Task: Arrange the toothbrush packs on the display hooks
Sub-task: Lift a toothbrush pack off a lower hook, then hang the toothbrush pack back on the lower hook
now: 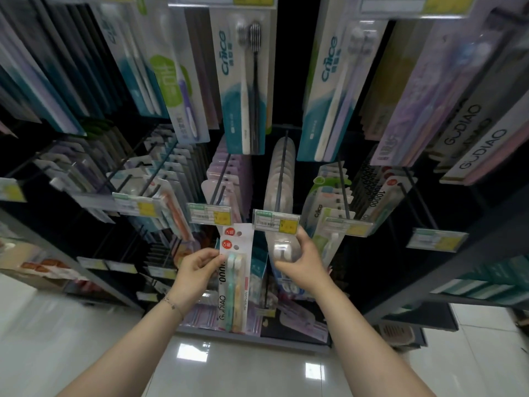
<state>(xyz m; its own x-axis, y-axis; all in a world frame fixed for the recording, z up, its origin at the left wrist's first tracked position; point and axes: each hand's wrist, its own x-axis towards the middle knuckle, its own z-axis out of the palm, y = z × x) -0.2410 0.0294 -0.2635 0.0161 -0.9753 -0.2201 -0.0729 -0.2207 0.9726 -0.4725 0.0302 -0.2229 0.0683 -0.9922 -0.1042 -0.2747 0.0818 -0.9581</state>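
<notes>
**Packs in hand, not yet hung**

The left hand (pixel 200 272) pinches two overlapped packs (pixel 236 282) by their left edge, thumb in front and fingers behind. They stand upright in front of the rack, each with a red sticker and a hang hole at the top. The right hand (pixel 305 266) curls its fingers round the clear pack (pixel 282 249) that hangs frontmost on the centre hook (pixel 282 167), just below that hook's tag (pixel 276 222).

The step looks like making ready to hang. The held packs touch no hook, and the right hand seems to be steadying or shifting the front of the centre row. Whether the packs belong on this hook or a neighbour cannot be told. The next move calls for lining the hang holes up with a hook's tip, passing them behind the tag, and sliding them back without knocking off the packs already there.

The dark rack (pixel 400 299) is crowded. Rows of hooks carry full stacks, with Cnice packs (pixel 243 81) hanging above. Below lies a glossy pale floor (pixel 257 368) that reflects the ceiling lights.
</notes>
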